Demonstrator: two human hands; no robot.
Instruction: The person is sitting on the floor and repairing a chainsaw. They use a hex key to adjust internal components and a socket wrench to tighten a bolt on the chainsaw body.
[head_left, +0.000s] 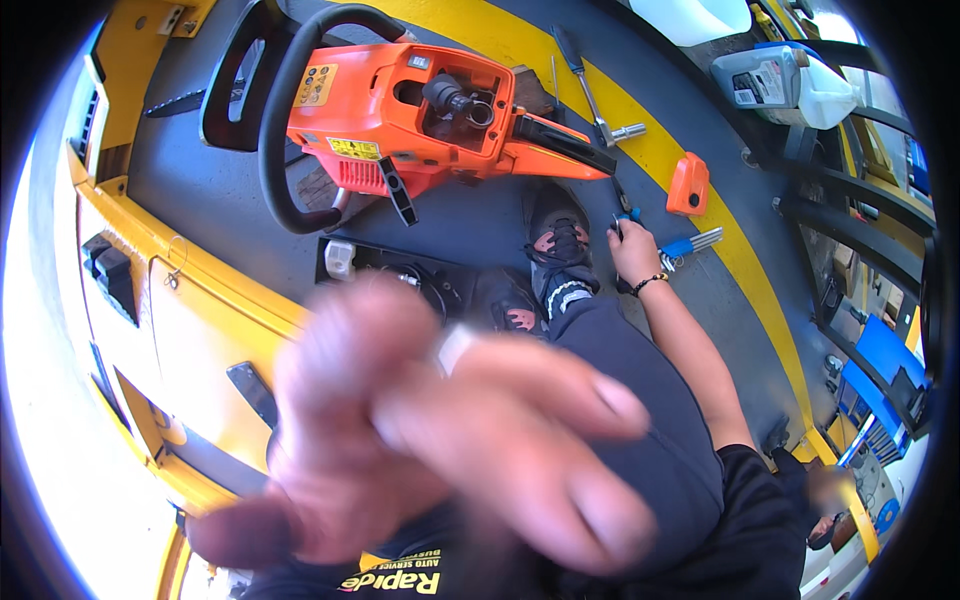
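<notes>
My left hand is raised very near the camera, blurred by motion, its fingers apart. A small pale band shows at one finger; no held object can be made out. My right hand is low beside my shoe, its fingers closed by a small blue-and-black tool that they partly hide. The orange chainsaw rests on the floor ahead, its top recess uncovered. In that recess sits a black rubber-looking cylindrical part. An orange cover lies apart on the right. Near my right wrist is a blue-handled metal tool.
A long-handled socket wrench lies past the chainsaw's rear handle. A black tray of parts is ahead of my shoes. A yellow cabinet bearing a phone flanks me left. Right are a black metal frame and jugs.
</notes>
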